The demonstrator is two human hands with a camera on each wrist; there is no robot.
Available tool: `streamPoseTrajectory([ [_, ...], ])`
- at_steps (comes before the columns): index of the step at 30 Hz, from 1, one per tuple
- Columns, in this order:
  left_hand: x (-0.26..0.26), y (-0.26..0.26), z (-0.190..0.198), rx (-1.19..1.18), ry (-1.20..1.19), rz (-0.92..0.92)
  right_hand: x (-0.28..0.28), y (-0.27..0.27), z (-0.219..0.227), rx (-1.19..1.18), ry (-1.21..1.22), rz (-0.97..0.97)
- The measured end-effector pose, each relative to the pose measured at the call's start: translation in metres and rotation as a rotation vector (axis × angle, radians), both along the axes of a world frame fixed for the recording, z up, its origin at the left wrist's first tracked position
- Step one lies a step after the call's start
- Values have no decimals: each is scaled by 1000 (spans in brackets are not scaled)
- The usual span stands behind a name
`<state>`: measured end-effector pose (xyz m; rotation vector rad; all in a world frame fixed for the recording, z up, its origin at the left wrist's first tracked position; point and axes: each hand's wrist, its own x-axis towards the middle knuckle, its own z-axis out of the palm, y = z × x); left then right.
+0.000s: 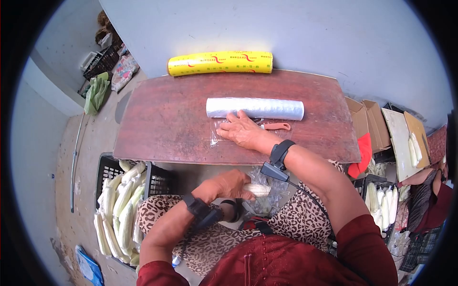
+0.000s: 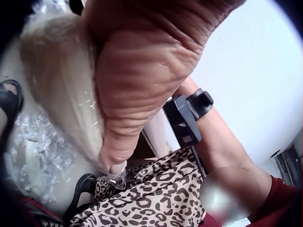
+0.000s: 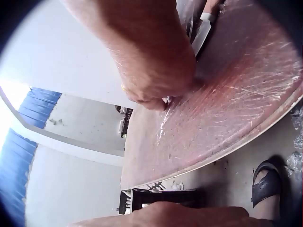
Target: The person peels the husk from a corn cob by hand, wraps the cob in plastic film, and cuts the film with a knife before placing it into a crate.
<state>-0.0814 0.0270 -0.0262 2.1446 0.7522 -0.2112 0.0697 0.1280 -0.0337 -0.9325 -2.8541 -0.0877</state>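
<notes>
My left hand (image 1: 222, 185) grips a pale ear of corn (image 1: 257, 190) below the table's near edge. In the left wrist view the corn (image 2: 61, 80) is covered in clear film, with my thumb along its side. On the table, my right hand (image 1: 243, 132) rests with spread fingers on a thin piece of clear film (image 1: 213, 138). Its fingertips lie right at the near side of a white roll of plastic film (image 1: 255, 108). Beside that hand is a knife with an orange-pink handle (image 1: 277, 126); its blade (image 3: 202, 35) shows in the right wrist view.
A yellow printed roll (image 1: 219, 63) lies along the back of the reddish table (image 1: 162, 114), against the wall. At the left a black crate (image 1: 155, 180) holds many corn ears (image 1: 121, 214). More corn (image 1: 381, 207) stands at the right, near cardboard boxes (image 1: 369, 121) and a red cloth (image 1: 361, 155).
</notes>
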Motion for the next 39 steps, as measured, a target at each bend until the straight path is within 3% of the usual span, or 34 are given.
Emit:
streamPoseTrajectory([
  [3, 5, -6, -9, -135, 55, -82, 2, -3, -5, 102, 12, 5],
  [5, 7, -6, -8, -173, 63, -103, 3, -9, 4, 7, 45, -6],
  [9, 14, 7, 28, -373, 81, 65, 11, -9, 10, 54, 263, -3],
  [12, 9, 17, 37, -507, -44, 187, 33, -12, 44, -197, 139, -196],
  [13, 5, 19, 31, -579, -182, 252, 46, -11, 42, -194, 300, -195],
  [16, -2, 24, 49, -650, -245, 396, 76, -17, 77, -726, 510, -344],
  [24, -2, 32, 51, -864, -423, 486, 130, -52, 100, -1114, 806, -267],
  [27, 3, 32, 53, -933, -498, 499, 135, -64, 119, -1135, 708, -355],
  [30, 7, 32, 54, -969, -579, 523, 145, -63, 107, -1151, 691, -300],
  [34, 10, 34, 52, -961, -631, 524, 150, -73, 116, -1177, 703, -397],
  [39, 14, 32, 52, -943, -632, 526, 153, -81, 118, -1216, 890, -481],
])
